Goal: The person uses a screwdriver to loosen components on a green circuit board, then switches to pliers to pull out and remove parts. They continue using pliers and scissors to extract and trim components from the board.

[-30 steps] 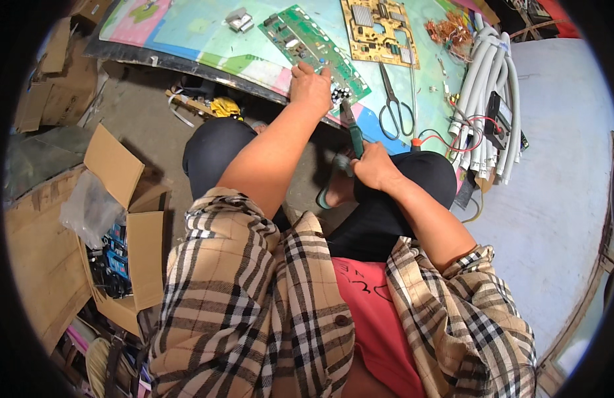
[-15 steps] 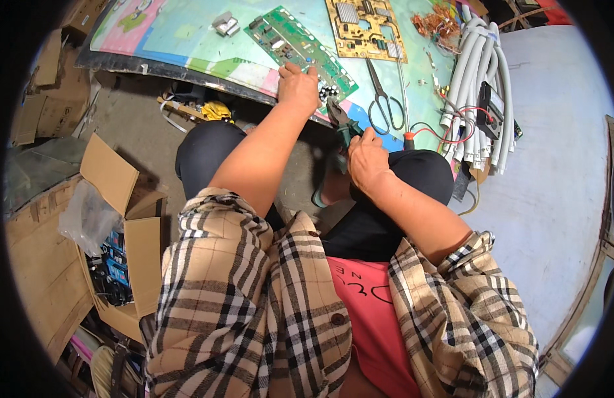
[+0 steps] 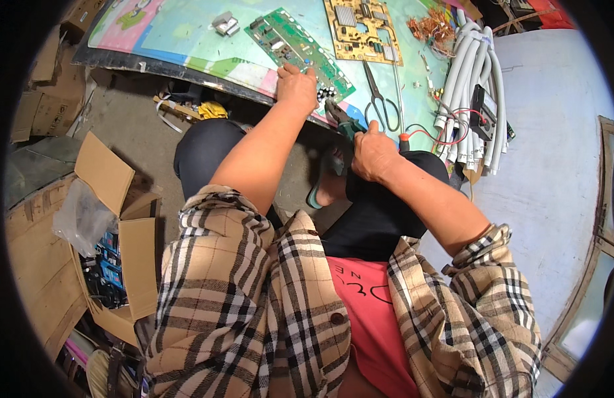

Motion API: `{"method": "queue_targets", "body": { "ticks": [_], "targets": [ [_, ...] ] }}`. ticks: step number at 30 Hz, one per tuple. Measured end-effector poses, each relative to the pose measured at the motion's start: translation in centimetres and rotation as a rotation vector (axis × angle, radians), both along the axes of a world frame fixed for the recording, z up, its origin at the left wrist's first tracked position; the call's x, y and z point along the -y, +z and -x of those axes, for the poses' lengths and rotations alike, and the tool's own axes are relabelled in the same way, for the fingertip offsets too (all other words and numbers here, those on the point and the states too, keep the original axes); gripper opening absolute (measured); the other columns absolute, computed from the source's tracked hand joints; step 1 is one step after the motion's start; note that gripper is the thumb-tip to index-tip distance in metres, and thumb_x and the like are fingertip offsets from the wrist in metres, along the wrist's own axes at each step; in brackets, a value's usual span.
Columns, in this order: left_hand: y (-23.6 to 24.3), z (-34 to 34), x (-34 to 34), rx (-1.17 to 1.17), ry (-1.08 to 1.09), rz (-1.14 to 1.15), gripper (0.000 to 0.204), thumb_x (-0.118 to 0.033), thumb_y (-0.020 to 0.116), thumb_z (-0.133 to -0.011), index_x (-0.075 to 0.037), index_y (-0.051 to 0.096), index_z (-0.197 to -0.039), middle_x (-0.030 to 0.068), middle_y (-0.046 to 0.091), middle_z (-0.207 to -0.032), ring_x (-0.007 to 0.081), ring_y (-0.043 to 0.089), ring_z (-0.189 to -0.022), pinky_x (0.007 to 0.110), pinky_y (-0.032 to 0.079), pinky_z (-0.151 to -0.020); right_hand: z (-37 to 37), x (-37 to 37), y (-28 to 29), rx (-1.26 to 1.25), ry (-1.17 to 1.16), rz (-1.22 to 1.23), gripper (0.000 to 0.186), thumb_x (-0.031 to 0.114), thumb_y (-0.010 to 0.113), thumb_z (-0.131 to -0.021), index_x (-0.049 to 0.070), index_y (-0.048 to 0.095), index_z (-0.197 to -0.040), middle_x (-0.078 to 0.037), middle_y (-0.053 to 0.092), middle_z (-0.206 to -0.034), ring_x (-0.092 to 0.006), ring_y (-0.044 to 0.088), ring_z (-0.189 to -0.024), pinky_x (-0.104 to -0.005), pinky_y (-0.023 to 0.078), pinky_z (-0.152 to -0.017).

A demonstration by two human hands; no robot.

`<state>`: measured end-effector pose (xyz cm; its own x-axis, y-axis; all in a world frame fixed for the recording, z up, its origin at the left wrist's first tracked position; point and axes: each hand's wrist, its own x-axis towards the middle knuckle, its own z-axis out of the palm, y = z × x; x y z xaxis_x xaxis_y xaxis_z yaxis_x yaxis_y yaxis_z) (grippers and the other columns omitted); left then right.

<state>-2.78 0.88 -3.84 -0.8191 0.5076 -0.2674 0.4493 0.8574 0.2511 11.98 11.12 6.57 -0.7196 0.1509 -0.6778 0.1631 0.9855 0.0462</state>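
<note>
My left hand (image 3: 297, 89) has its curled fingers on the lower left edge of a green circuit board (image 3: 280, 40), gripping it. Beside those fingers sits a cluster of small black-and-silver parts (image 3: 327, 93) on the board. My right hand (image 3: 374, 154) is closed on dark green-handled pliers (image 3: 343, 121), whose jaws are at the board's lower end by that cluster. To the right lie black scissors (image 3: 380, 106) and a thin rod tool with an orange-and-black handle (image 3: 404, 139). A tan circuit board (image 3: 361, 26) is above the green one, and a small metal piece (image 3: 226, 23) lies left.
The bench (image 3: 154, 36) holds copper wire (image 3: 428, 30), grey tubing (image 3: 469, 66) and a black meter (image 3: 482, 109) with leads. An open carton (image 3: 137, 259) stands at lower left near more cardboard (image 3: 58, 99). A pale panel (image 3: 539, 166) occupies the right side.
My right hand has shifted slightly right and up with the pliers, whose jaws moved a little. My left hand stays on the board; the whole view has drifted slightly.
</note>
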Motion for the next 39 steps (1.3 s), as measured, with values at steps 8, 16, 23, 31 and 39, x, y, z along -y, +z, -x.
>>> {"method": "queue_targets", "body": {
  "ticks": [8, 16, 23, 31, 39],
  "targets": [
    [0.1, -0.1, 0.1, 0.008, -0.007, -0.002, 0.073, -0.030, 0.085, -0.061, -0.007, 0.051, -0.122, 0.0341, 0.044, -0.125, 0.0442, 0.047, -0.115, 0.042, 0.046, -0.094, -1.3, -0.3, -0.1, 0.063, -1.154, 0.993, 0.012, 0.009, 0.052, -0.078, 0.000, 0.055, -0.085, -0.017, 0.059, -0.085, -0.0276, 0.060, -0.076, -0.0413, 0.052, -0.073],
    [0.7, 0.0, 0.5, 0.011, -0.042, -0.032, 0.072, -0.028, 0.085, -0.061, -0.007, 0.052, -0.121, 0.0349, 0.044, -0.125, 0.0451, 0.047, -0.116, 0.041, 0.047, -0.095, -4.0, 0.2, -2.5, 0.194, -1.825, 2.260, 0.011, 0.005, 0.052, -0.075, -0.001, 0.056, -0.083, -0.023, 0.052, -0.104, -0.0314, 0.053, -0.094, -0.0413, 0.045, -0.080],
    [-0.6, -0.4, -0.1, -0.049, -0.031, 0.010, 0.076, -0.028, 0.086, -0.060, -0.007, 0.050, -0.124, 0.0376, 0.040, -0.130, 0.0464, 0.046, -0.118, 0.042, 0.048, -0.093, -4.6, -0.3, -3.8, 0.103, -1.648, 1.952, 0.035, 0.004, 0.049, -0.075, -0.008, 0.053, -0.107, -0.028, 0.049, -0.116, -0.0419, 0.052, -0.112, -0.0552, 0.047, -0.093],
    [-1.2, -0.6, 0.0, -0.117, -0.044, -0.011, 0.075, -0.027, 0.086, -0.060, -0.006, 0.050, -0.123, 0.0381, 0.040, -0.129, 0.0460, 0.047, -0.116, 0.041, 0.048, -0.092, -3.3, 0.3, -2.7, 0.177, -1.658, 2.057, 0.062, 0.009, 0.050, -0.074, -0.013, 0.038, -0.130, -0.029, 0.049, -0.118, -0.0452, 0.045, -0.121, -0.0632, 0.035, -0.102],
    [-1.1, -0.7, 0.0, -0.115, -0.051, -0.013, 0.075, -0.027, 0.086, -0.059, -0.006, 0.051, -0.122, 0.0379, 0.041, -0.127, 0.0460, 0.049, -0.114, 0.042, 0.048, -0.092, -1.3, 0.7, -1.4, 0.184, -1.919, 2.051, 0.059, 0.007, 0.051, -0.077, -0.013, 0.034, -0.131, -0.031, 0.044, -0.117, -0.0493, 0.045, -0.117, -0.0645, 0.036, -0.099]
  ]
}}
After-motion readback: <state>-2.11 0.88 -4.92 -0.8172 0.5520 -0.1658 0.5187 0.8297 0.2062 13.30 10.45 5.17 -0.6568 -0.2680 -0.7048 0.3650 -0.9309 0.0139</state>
